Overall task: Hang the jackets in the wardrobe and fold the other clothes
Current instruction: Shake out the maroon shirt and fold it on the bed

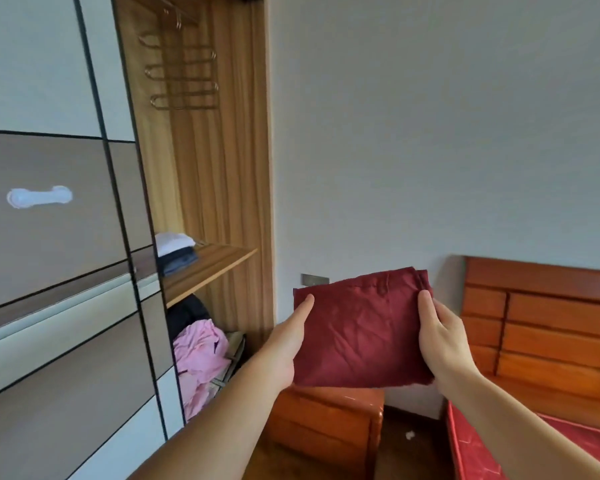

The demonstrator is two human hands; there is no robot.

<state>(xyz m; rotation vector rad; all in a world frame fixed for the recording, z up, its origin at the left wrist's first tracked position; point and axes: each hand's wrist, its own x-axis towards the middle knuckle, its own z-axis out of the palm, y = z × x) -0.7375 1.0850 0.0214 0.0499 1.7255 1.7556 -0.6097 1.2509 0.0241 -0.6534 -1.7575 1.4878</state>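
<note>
Folded dark red garment (pixel 361 327), held up in mid-air in front of the pale wall (pixel 430 133), above the orange wooden nightstand (pixel 326 427) and to the right of the open wardrobe (pixel 222 168). Gripped at its left edge by the left hand (pixel 288 348), thumb lying flat on the front of the cloth and the other fingers hidden behind it. Gripped at its right edge by the right hand (pixel 444 334), thumb on the front, remaining fingers curled round the side and out of sight behind. Cloth creased, a seam and a belt loop showing near the top.

Inside the wardrobe, on the wooden shelf (pixel 215 265): a small stack of folded clothes (pixel 175 252), white on top, dark blue underneath, at the shelf's left end. Below the shelf: a crumpled pink garment (pixel 201 362) with something dark (pixel 187 313) behind it, not clear enough to name. Up high: a gold multi-tier hanger (pixel 184 77) hanging from the rail, bare of clothes.

Left of the opening, a sliding door (pixel 49 237) of grey and white panels with a white stick-on handle (pixel 39 196). At the right, an orange wooden headboard (pixel 541 323) and a red bed cover (pixel 534 445). On the dark floor between nightstand and bed, a small white scrap (pixel 410 435).
</note>
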